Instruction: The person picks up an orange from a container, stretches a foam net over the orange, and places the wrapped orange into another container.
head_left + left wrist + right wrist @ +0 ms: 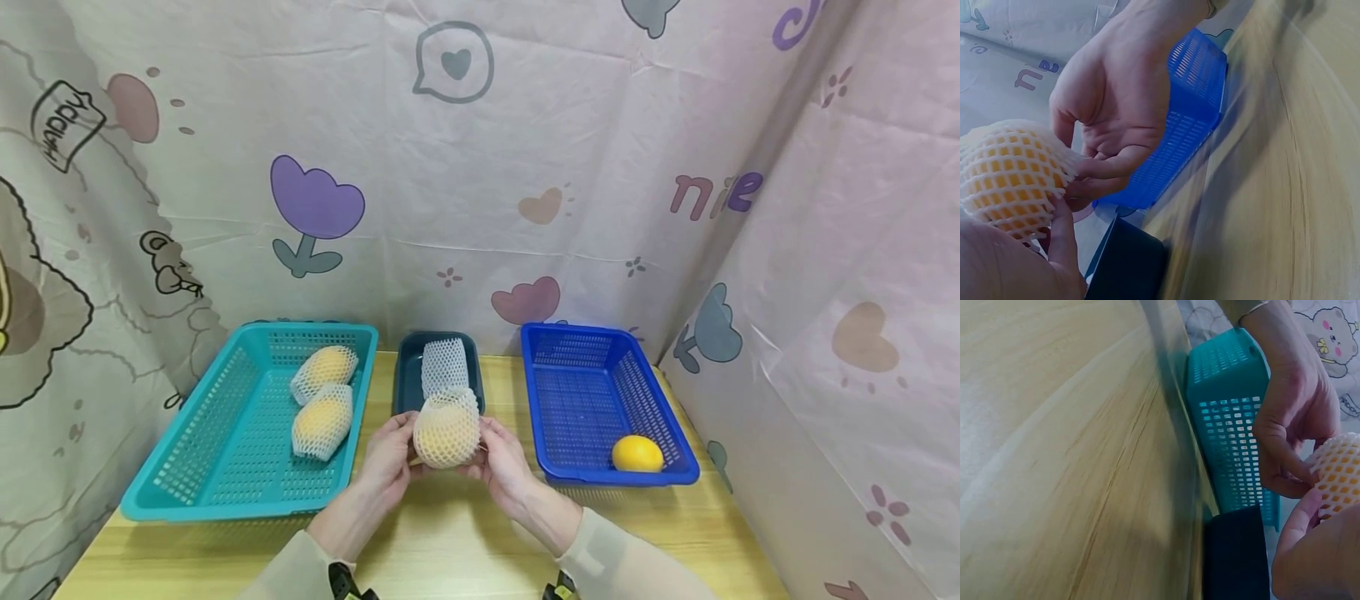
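A yellow fruit in a white foam net sleeve (pixel 446 433) is held up between both hands, over the near end of the small dark tray (pixel 401 379). My left hand (pixel 388 454) grips its left side. On the other side, my right hand (pixel 508 468) pinches the net's edge with thumb and fingers, as the left wrist view shows of the right hand (pixel 1116 100). The net covers the fruit, and its upper end reaches toward the tray. Inside the tray lies another white foam net (pixel 444 362), which looks flat.
At the left stands a teal basket (pixel 247 442) with two net-wrapped yellow fruits (pixel 322 423). The blue basket (pixel 570 408) at the right has a bare lemon-like fruit (pixel 637 454) in its near right corner. A printed curtain (pixel 450 167) hangs behind the wooden table (pixel 465 550).
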